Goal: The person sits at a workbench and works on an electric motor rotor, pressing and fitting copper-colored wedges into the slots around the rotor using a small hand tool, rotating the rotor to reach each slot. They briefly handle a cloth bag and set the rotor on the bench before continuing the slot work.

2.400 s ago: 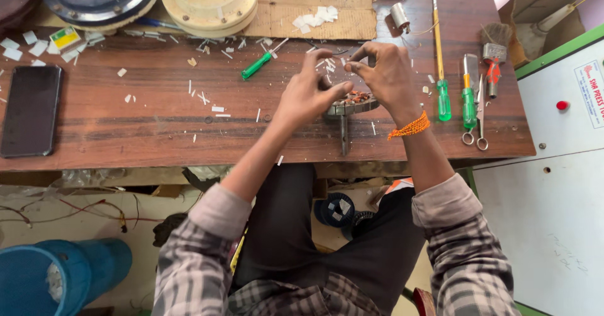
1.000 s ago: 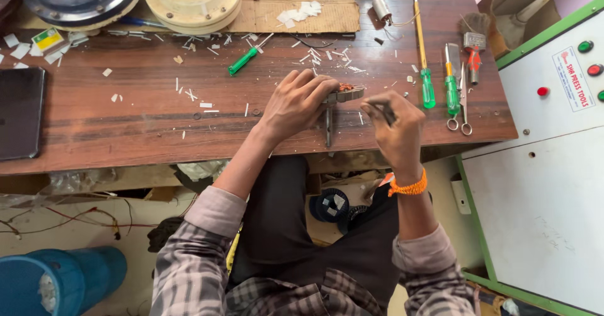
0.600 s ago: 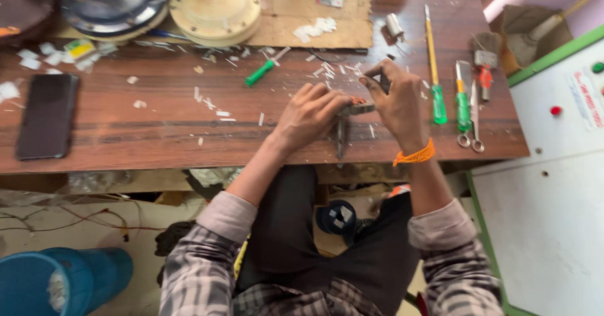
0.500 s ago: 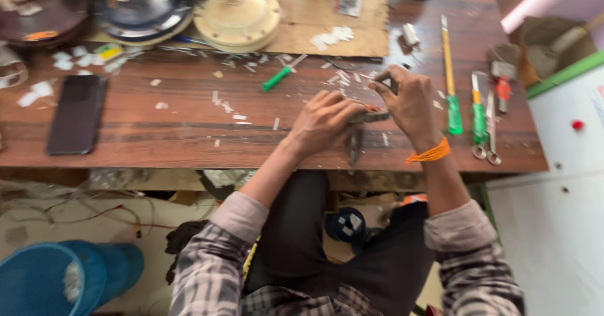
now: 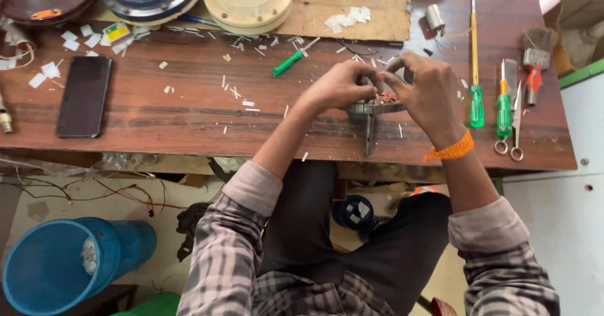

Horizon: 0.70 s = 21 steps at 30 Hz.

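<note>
Nearest, at the bottom of the frame, checked sleeves and dark trousers are seen, and a blue plastic bucket (image 5: 60, 272) stands at the lower left on the floor. Higher, right of the middle, both hands are closed around a small round motor part (image 5: 377, 104) with reddish copper winding, which rests on the near edge of the brown wooden table (image 5: 163, 111). The left hand (image 5: 340, 84) grips it from the left with curled fingers, the right hand (image 5: 423, 89) from the right; how tightly it is pinched cannot be told. A grey metal shaft (image 5: 369, 133) points down from the part toward the person, so the long axis runs vertically in the frame. Both hands are equally near. Beyond, a green screwdriver (image 5: 287, 62) and white paper scraps lie; at right, scissors (image 5: 508, 127). Farthest, round metal housings and cardboard (image 5: 333, 8) are seen.
</note>
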Motion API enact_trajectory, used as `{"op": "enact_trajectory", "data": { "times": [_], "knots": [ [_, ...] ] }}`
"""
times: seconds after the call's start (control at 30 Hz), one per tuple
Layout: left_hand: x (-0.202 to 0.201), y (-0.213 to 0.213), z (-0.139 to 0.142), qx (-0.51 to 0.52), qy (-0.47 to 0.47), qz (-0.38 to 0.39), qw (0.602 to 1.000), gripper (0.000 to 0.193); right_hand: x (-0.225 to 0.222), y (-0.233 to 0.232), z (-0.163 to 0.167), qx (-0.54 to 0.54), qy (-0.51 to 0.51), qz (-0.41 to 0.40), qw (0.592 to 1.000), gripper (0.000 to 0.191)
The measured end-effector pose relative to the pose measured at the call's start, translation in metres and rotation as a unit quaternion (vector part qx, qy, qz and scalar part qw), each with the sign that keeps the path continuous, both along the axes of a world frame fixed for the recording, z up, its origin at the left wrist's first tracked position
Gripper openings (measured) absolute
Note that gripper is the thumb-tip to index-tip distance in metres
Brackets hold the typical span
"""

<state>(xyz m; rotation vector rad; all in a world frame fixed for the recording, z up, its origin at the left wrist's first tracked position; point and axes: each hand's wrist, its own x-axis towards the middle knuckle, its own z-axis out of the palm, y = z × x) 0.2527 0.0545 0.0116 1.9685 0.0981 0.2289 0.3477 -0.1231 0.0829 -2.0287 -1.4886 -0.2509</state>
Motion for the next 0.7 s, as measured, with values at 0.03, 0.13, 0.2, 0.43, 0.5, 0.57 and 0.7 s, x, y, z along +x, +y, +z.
{"op": "enact_trajectory", "data": {
  "times": [0.03,0.13,0.2,0.43,0.5,0.57,0.7],
  "knots": [
    [-0.004,0.004,-0.002,0.000,0.006,-0.015,1.000,0.023,-0.006,-0.006,0.003,-0.011,0.030,-0.011,0.999,0.021],
    [-0.014,0.012,-0.002,-0.016,-0.076,-0.085,0.993,0.018,-0.030,-0.024,0.006,-0.032,0.120,-0.030,0.992,0.017],
    [-0.015,0.016,0.000,-0.002,-0.088,-0.094,0.992,0.019,-0.047,-0.033,0.003,-0.024,0.184,-0.030,0.982,0.014],
    [-0.013,0.024,-0.001,0.062,-0.125,-0.100,0.985,0.023,-0.076,-0.041,-0.044,0.006,0.157,-0.066,0.985,0.015],
    [-0.014,0.025,0.001,0.054,-0.144,-0.114,0.982,0.021,-0.079,-0.042,-0.059,0.035,0.094,-0.019,0.995,0.019],
    [-0.018,0.026,0.006,0.045,-0.159,-0.116,0.979,0.019,-0.084,-0.041,-0.073,0.093,0.147,-0.044,0.984,0.014],
    [-0.038,0.008,0.012,0.044,-0.206,-0.041,0.977,0.025,-0.079,-0.047,-0.096,0.092,0.156,-0.110,0.977,0.016]
  ]
}}
